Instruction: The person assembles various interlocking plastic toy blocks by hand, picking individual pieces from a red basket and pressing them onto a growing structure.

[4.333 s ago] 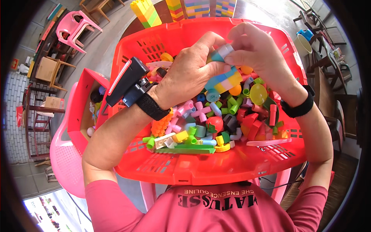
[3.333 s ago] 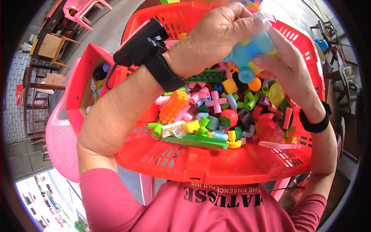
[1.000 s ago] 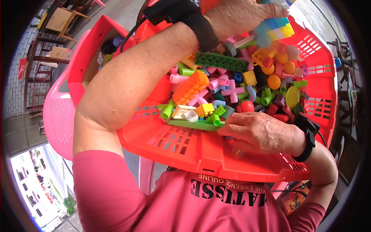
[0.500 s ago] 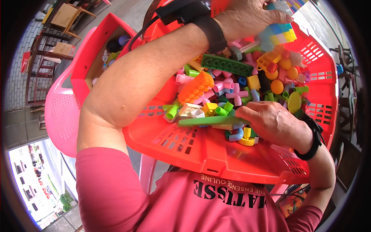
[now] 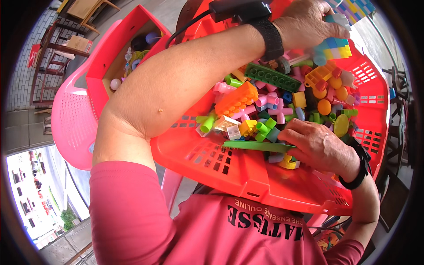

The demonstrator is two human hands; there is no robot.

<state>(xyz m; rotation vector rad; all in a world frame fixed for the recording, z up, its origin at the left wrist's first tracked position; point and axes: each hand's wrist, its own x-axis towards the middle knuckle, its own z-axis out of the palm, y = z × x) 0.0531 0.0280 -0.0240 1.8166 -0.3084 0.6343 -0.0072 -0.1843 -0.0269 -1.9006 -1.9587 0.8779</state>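
Note:
Up at the far side of the red plastic basket (image 5: 291,183), my left hand (image 5: 309,24) pinches a pale grey block (image 5: 338,20) between thumb and fingers. Teal and yellow blocks (image 5: 334,47) sit right below it; whether they are joined to it I cannot tell. Nearer to me, my right hand (image 5: 320,143) grips one end of a long, thin green plastic piece (image 5: 256,145), seen almost edge-on above the heap. Beneath it lie a yellow piece (image 5: 288,162) and bright green tube connectors (image 5: 263,130). An orange studded brick (image 5: 237,98) and a dark green studded brick (image 5: 273,77) rest on the heap.
Left of the basket, a red box (image 5: 98,73) with small toys stands on a pink plastic chair (image 5: 73,126). Built-up coloured blocks (image 5: 354,9) show beyond my left hand. A black device with a cable (image 5: 240,9) is strapped to my left wrist.
The whole view has shifted, so most things appear further right. My right hand has drawn the green piece slightly right, and its held end dips lower. My left hand keeps its hold.

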